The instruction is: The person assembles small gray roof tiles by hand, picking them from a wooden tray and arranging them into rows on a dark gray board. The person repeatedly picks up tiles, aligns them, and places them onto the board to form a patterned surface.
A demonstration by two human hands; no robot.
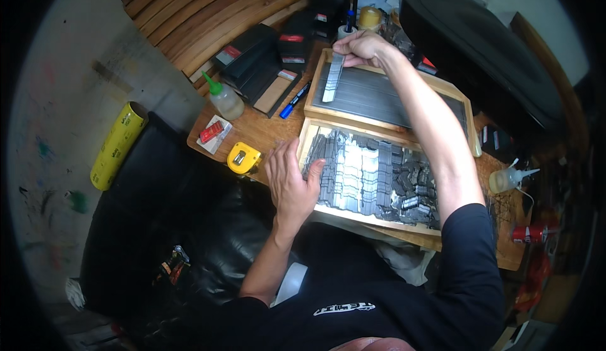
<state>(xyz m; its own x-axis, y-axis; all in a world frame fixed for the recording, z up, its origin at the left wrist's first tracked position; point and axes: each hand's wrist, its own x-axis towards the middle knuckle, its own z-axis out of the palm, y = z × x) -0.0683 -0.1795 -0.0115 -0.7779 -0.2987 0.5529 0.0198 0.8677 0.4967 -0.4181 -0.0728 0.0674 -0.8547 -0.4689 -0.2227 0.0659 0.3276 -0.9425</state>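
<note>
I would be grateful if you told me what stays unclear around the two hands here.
- Head view: the grey strip's upper end, hidden by the right hand.
- Head view: part of the upper tray, behind the right forearm.
- Head view: some of the lower tray's left side, covered by the left hand.
- Head view: individual dark pieces, too small to identify.

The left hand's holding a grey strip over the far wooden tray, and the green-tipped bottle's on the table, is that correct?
No, it's the right hand: the head view shows it holding the grey strip over the far wooden tray. The green-tipped bottle is on the table.
</note>
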